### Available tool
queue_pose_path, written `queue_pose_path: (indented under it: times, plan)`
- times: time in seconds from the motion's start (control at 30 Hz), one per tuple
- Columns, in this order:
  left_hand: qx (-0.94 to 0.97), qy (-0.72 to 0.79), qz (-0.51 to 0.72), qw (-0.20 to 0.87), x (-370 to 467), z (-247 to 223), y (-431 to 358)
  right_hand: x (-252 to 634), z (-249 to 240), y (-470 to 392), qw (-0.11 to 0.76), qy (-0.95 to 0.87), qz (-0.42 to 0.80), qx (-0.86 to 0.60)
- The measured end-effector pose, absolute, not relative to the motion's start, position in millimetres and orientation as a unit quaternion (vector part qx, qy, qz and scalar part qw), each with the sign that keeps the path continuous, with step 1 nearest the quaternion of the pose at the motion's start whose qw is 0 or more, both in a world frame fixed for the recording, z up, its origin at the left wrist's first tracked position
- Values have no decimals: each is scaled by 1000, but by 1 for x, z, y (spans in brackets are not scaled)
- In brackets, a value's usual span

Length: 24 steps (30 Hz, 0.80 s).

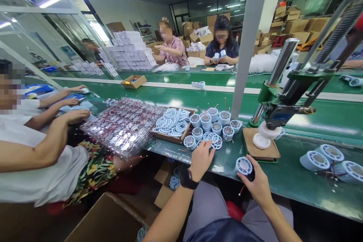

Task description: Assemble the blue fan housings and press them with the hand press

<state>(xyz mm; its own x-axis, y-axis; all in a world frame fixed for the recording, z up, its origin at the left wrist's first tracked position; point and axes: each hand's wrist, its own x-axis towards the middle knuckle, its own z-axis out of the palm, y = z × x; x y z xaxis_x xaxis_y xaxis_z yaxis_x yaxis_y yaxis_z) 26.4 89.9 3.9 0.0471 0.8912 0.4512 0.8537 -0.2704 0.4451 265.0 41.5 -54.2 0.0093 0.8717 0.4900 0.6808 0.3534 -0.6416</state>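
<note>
My right hand (257, 182) grips a light-blue round motor housing (244, 166) at the table's front edge. The housing's metal disc faces up, and a thin wire hangs below it. Over a small pile of light-blue plastic rings (214, 138) reaches my left hand (200, 160), its thumb and fingers apart. Its fingertips are at the near side of the pile; whether they touch a ring I cannot tell. Behind and beside the loose rings stand several similar motor housings (205, 120) with red wires.
A cardboard tray (167, 138) full of rings lies left of the housings. Farther left is a plastic-wrapped stack of wired parts (124, 124) near a co-worker's arms. A hand press (279, 109) stands to the right, with several housings (314, 160) beyond it. A post (249, 45) rises behind.
</note>
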Motion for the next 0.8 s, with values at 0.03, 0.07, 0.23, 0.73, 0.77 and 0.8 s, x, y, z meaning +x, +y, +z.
queue_pose_path:
  times: [0.03, 0.07, 0.23, 0.73, 0.77, 0.8]
  plan:
    - [728, 601, 328, 22, 33, 6, 100, 265, -54, 41, 442, -696, 106, -556]
    - [732, 600, 323, 15, 38, 8, 109, 266, -54, 40, 446, -696, 103, -554]
    - [741, 585, 330, -13, 34, 11, 117, 266, -54, 35, 461, -690, 96, -550]
    - [772, 557, 289, 99, 80, -15, 59, 276, -46, 28, 444, -702, 148, -537]
    - [782, 543, 283, 115, 75, -15, 61, 279, -45, 26, 443, -701, 149, -539]
    - [796, 521, 276, 135, 69, -14, 62, 282, -45, 25, 443, -699, 152, -541]
